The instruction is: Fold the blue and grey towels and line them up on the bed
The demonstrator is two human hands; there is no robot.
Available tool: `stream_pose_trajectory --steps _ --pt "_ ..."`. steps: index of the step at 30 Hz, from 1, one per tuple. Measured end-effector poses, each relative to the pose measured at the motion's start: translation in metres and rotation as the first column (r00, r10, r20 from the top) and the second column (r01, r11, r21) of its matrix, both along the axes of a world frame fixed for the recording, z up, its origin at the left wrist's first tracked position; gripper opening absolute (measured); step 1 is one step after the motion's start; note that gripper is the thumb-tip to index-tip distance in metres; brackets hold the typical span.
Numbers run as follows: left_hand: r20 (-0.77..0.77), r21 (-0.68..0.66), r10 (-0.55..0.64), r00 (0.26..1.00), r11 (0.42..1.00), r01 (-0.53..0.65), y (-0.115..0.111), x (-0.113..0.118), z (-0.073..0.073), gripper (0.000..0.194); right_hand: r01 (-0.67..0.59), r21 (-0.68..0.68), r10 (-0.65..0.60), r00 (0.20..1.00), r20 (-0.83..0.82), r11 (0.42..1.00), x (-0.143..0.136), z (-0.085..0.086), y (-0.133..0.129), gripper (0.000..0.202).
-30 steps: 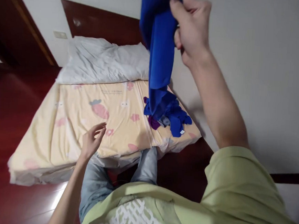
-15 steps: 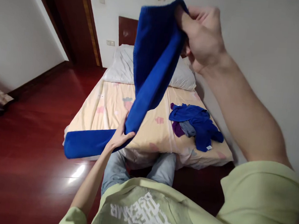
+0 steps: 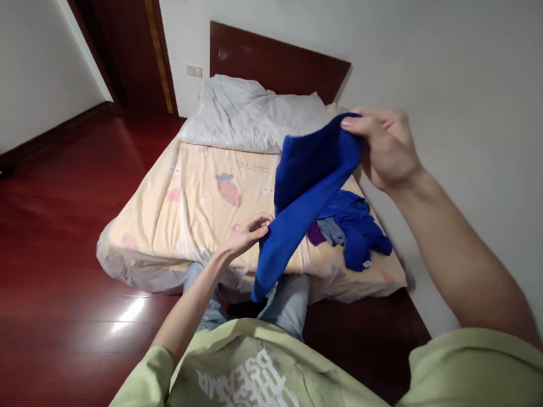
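A blue towel hangs in folds in front of me, above the foot end of the bed. At its upper right corner my right hand pinches the hem between thumb and fingers. My left hand, lower down, grips the towel's left edge with thumb and fingertips. The cloth's lower end tapers down over my knees. Partly behind it, on the right of the bed, lies a crumpled pile of blue cloth with a small white tag, mixed with a grey cloth and a purple cloth.
The bed has a cream sheet with strawberry prints, white pillows and a dark wooden headboard. Its front edge is at my legs. A white wall runs along the right. Dark red floor extends left toward a door.
My right hand has come down with the towel's upper corner. My left hand has moved right and up, and the end that stretched out to the left now hangs down.
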State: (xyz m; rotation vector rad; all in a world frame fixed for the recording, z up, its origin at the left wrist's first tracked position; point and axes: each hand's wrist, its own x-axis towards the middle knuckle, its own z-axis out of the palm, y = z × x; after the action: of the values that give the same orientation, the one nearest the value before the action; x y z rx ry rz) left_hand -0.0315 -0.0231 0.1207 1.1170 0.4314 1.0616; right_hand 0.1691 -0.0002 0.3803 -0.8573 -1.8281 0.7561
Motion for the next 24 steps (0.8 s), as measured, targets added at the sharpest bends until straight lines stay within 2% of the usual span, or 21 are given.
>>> stream_pose_trajectory --steps 2,6,8,10,12,14,16,18,20,22,24 --pt "-0.005 -0.016 0.007 1.0 1.0 -0.007 -0.003 0.008 -0.004 0.051 0.067 -0.035 -0.068 0.997 -0.038 0.997 0.021 -0.008 -0.007 0.033" --pt "-0.053 -0.089 0.008 0.999 0.996 -0.013 -0.007 0.029 -0.016 0.054 0.111 -0.163 -0.134 0.981 -0.138 0.98 0.06 -0.035 -0.021 0.027" --pt "-0.116 -0.058 -0.005 0.993 0.998 -0.002 -0.007 0.04 -0.018 0.054 0.127 -0.22 -0.165 0.972 -0.165 0.967 0.077 -0.047 -0.028 0.024" --pt "-0.222 0.036 0.011 0.975 0.999 -0.003 -0.005 0.048 -0.017 0.051 0.149 -0.266 -0.194 0.969 -0.15 0.952 0.093 -0.058 -0.034 0.019" --pt "-0.347 0.153 0.101 0.932 0.987 -0.05 -0.004 0.049 -0.013 0.042 0.19 -0.289 -0.224 0.971 -0.088 0.938 0.111 -0.069 -0.038 0.013" --pt "-0.454 0.279 0.268 0.85 0.949 -0.15 -0.006 0.042 -0.007 0.036 0.249 -0.303 -0.254 0.967 0.022 0.92 0.133 -0.084 -0.04 0.008" --pt "-0.509 0.408 0.454 0.732 0.875 -0.259 -0.011 0.031 0.003 0.035 0.308 -0.354 -0.288 0.951 0.108 0.883 0.155 -0.106 -0.042 0.007" --pt "-0.528 0.533 0.589 0.612 0.791 -0.3 -0.021 0.02 0.015 0.034 0.34 -0.448 -0.311 0.94 0.141 0.827 0.174 -0.138 -0.047 0.012" --pt "-0.548 0.635 0.635 0.544 0.739 -0.223 -0.036 0.012 0.027 0.031 0.321 -0.532 -0.271 0.947 0.172 0.784 0.183 -0.176 -0.058 0.018" --pt "-0.609 0.689 0.597 0.522 0.725 -0.026 -0.055 0.009 0.034 0.028 0.245 -0.601 -0.137 0.966 0.221 0.761 0.181 -0.218 -0.076 0.024" --pt "-0.69 0.686 0.526 0.497 0.695 0.217 -0.077 0.01 0.033 0.025 0.152 -0.672 -0.001 0.975 0.22 0.725 0.169 -0.255 -0.099 0.032"
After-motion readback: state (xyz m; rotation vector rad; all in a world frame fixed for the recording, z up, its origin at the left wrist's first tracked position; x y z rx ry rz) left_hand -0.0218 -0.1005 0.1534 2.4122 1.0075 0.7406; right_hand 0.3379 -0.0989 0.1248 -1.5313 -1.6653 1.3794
